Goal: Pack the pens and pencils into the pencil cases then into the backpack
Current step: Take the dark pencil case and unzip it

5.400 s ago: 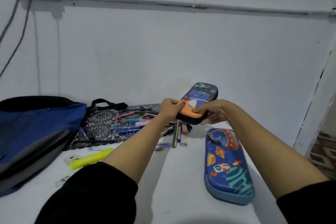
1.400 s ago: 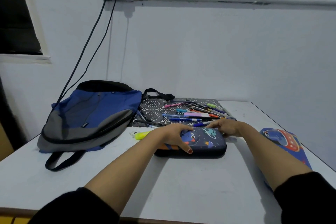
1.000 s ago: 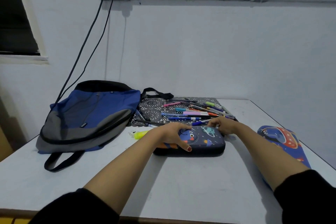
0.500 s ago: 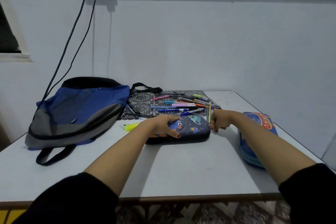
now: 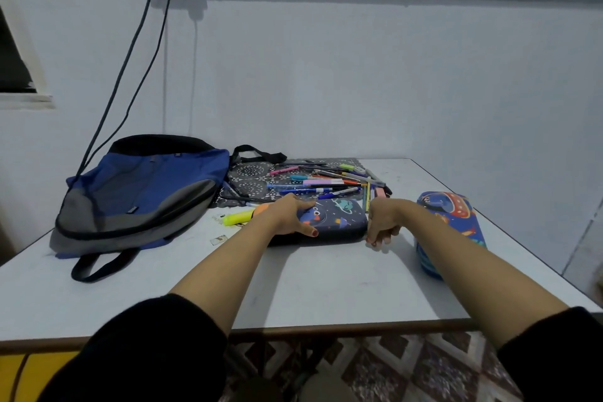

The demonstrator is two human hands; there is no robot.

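At a white table (image 5: 326, 290), a person's left hand (image 5: 288, 215) lies flat-fingered on a dark navy space-print pencil case (image 5: 339, 219), while the right hand (image 5: 381, 222) curls at its right end; whether it pinches anything cannot be told. A 2nd, bright blue rocket-print pencil case (image 5: 456, 215) lies just right. Beyond, loose coloured pens and pencils (image 5: 326, 180) cover a black patterned mat (image 5: 251, 171) beside a blue and grey backpack (image 5: 140, 192).

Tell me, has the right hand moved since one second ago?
Yes. Against the dark case, the right hand went from its far right corner, beside the pens, round its end to the near right corner.
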